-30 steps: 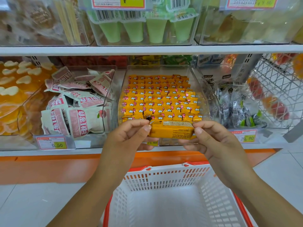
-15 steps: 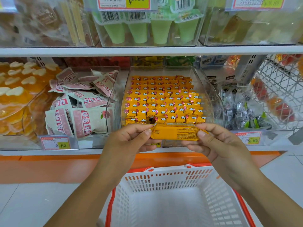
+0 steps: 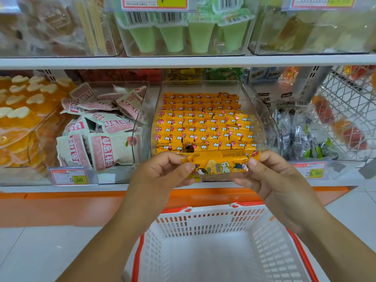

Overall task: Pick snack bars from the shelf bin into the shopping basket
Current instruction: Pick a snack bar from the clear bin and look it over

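- Head view is showing you holding one snack bar [image 3: 221,164] level between both hands, in front of the clear shelf bin [image 3: 257,110] and above the white shopping basket [image 3: 203,222].
- Your left hand [image 3: 162,174] is pinching the bar's left end, thumb on top and fingers [image 3: 173,158] curled behind; your right hand [image 3: 270,176] is pinching the right crimped end the same way. Neither hand is spread open.
- The bar is sitting just in front of the bin's front lip, near a dark gap in the front row of bars. The rest of the orange bars are lying packed in tidy rows inside the bin.
- The basket is waiting directly below your hands; what shows of its floor looks empty, so the task is likely just starting.
- Expect the bar to be light, with a slick foil-like wrapper and a filling that may be brittle. You are holding it at the sealed ends, which is gentle on the contents but gives a slippery, thin purchase.
- For the drop, you are probably better off gripping across the middle with one hand, lightly, then lowering it close to the basket floor rather than letting it fall.
- Neighbouring bins of pink-and-white packets [image 3: 97,139] and dark wrapped sweets [image 3: 299,137] are sitting beside yours; keep reaching into the orange one only.
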A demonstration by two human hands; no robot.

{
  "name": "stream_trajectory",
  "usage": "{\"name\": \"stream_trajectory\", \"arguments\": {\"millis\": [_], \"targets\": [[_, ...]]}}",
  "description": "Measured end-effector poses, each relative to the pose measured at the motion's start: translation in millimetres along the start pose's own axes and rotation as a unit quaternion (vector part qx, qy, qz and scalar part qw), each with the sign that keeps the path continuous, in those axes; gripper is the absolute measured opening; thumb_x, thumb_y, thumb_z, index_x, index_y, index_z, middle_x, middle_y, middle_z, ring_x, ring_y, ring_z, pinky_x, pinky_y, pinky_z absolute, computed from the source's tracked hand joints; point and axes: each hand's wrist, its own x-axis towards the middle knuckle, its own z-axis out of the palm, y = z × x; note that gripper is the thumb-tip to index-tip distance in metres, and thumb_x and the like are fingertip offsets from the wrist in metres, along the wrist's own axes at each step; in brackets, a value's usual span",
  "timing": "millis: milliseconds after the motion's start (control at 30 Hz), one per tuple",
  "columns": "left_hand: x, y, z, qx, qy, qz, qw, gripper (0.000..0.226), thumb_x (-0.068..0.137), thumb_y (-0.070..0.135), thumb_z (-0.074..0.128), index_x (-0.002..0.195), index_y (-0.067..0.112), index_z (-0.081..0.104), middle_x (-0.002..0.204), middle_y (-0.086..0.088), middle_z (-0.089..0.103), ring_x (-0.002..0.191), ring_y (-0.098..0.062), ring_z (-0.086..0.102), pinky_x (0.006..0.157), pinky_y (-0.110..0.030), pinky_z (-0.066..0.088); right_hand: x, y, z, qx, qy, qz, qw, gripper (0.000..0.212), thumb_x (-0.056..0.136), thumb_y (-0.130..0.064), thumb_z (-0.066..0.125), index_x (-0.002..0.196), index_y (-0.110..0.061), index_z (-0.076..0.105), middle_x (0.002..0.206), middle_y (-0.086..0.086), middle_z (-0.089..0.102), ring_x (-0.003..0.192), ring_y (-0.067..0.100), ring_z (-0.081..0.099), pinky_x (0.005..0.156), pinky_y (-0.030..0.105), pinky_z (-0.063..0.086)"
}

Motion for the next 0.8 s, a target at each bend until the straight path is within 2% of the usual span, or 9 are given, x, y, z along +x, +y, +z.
{"name": "stream_trajectory", "arguments": {"millis": [167, 267, 333, 433, 500, 533, 600, 667, 800], "targets": [[-0.1, -6.0, 1.3, 0.058, -0.004, -0.024, 0.998, 0.019, 0.081, 0.033, 0.065, 0.081, 0.014, 0.063, 0.072, 0.003, 0.072, 0.077, -0.017, 0.075, 0.074, -0.026, 0.058, 0.0, 1.9, 6.1, 0.045, -0.004, 0.031, 0.999, 0.013, 0.073, -0.023, 0.070, 0.069, -0.014, 0.061, 0.066, 0.010, 0.065, 0.081, 0.037, 0.073, 0.066, 0.033, 0.061], [-1.4, -9.3, 1.3, 0.158, 0.005, -0.014, 0.987, 0.015, 0.090, 0.032, 0.064, 0.085, 0.018, 0.065, 0.079, 0.010, 0.073, 0.077, -0.007, 0.073, 0.069, -0.015, 0.053, -0.3, 4.6, 9.8, 0.001, 0.005, 0.033, 0.999, 0.055, 0.063, -0.027, 0.085, 0.104, -0.002, 0.058, 0.090, 0.022, 0.067, 0.090, 0.040, 0.072, 0.069, 0.031, 0.059], [-1.6, -12.7, -1.2, 0.243, 0.003, 0.020, 0.970, 0.009, 0.090, 0.037, 0.064, 0.083, 0.031, 0.067, 0.081, 0.017, 0.071, 0.082, 0.002, 0.067, 0.073, -0.011, 0.049, -0.1, 6.8, 10.3, -0.049, 0.043, 0.016, 0.998, 0.061, 0.060, -0.028, 0.082, 0.109, -0.002, 0.057, 0.092, 0.020, 0.070, 0.090, 0.039, 0.072, 0.068, 0.027, 0.059], [2.5, -13.3, -8.0, 0.385, 0.015, 0.081, 0.919, 0.013, 0.093, 0.040, 0.058, 0.103, 0.048, 0.062, 0.105, 0.031, 0.062, 0.099, 0.015, 0.052, 0.081, 0.002, 0.034, 0.6, 4.1, 7.8, -0.080, 0.075, -0.036, 0.993, 0.063, 0.052, -0.039, 0.088, 0.101, -0.010, 0.060, 0.080, 0.009, 0.072, 0.085, 0.034, 0.073, 0.071, 0.028, 0.059], [8.4, -15.2, -16.6, 0.487, 0.037, 0.114, 0.865, 0.036, 0.096, 0.041, 0.053, 0.132, 0.040, 0.056, 0.131, 0.024, 0.052, 0.118, 0.011, 0.040, 0.098, -0.005, 0.021, 5.1, -2.7, 8.0, -0.115, 0.087, -0.075, 0.987, 0.053, 0.058, -0.038, 0.084, 0.098, -0.014, 0.059, 0.079, 0.004, 0.073, 0.084, 0.032, 0.073, 0.076, 0.035, 0.060], [11.6, -17.4, -21.6, 0.523, 0.050, 0.124, 0.842, 0.044, 0.096, 0.041, 0.054, 0.139, 0.033, 0.052, 0.138, 0.018, 0.051, 0.126, 0.001, 0.040, 0.104, -0.014, 0.019, 8.3, -7.6, 11.5, -0.140, 0.090, -0.087, 0.982, 0.045, 0.065, -0.034, 0.081, 0.099, -0.015, 0.059, 0.084, 0.004, 0.074, 0.085, 0.030, 0.073, 0.080, 0.038, 0.059], [15.7, -24.1, -29.8, 0.587, 0.061, 0.147, 0.794, 0.053, 0.091, 0.039, 0.063, 0.140, 0.024, 0.052, 0.140, 0.008, 0.055, 0.129, -0.016, 0.049, 0.105, -0.027, 0.026, 20.8, -17.4, 23.8, -0.202, 0.084, -0.106, 0.970, 0.029, 0.079, -0.021, 0.072, 0.103, -0.014, 0.057, 0.094, 0.003, 0.075, 0.088, 0.023, 0.074, 0.080, 0.034, 0.058], [18.1, -34.5, -35.3, 0.633, 0.065, 0.173, 0.751, 0.056, 0.086, 0.041, 0.069, 0.136, 0.019, 0.056, 0.137, 0.003, 0.059, 0.124, -0.022, 0.056, 0.101, -0.039, 0.041, 37.2, -23.7, 40.7, -0.269, 0.054, -0.137, 0.952, 0.019, 0.088, -0.010, 0.066, 0.102, -0.015, 0.055, 0.096, -0.003, 0.075, 0.089, 0.015, 0.073, 0.075, 0.026, 0.059], [18.7, -45.0, -40.3, 0.664, 0.048, 0.188, 0.722, 0.058, 0.091, 0.051, 0.043, 0.138, 0.019, 0.054, 0.141, 0.003, 0.056, 0.126, -0.018, 0.047, 0.095, -0.046, 0.049, 66.9, -27.5, 63.2, -0.425, -0.026, -0.156, 0.891, 0.022, 0.091, -0.013, 0.066, 0.097, -0.027, 0.050, 0.090, -0.008, 0.070, 0.084, 0.007, 0.068, 0.076, 0.030, 0.056]]}}
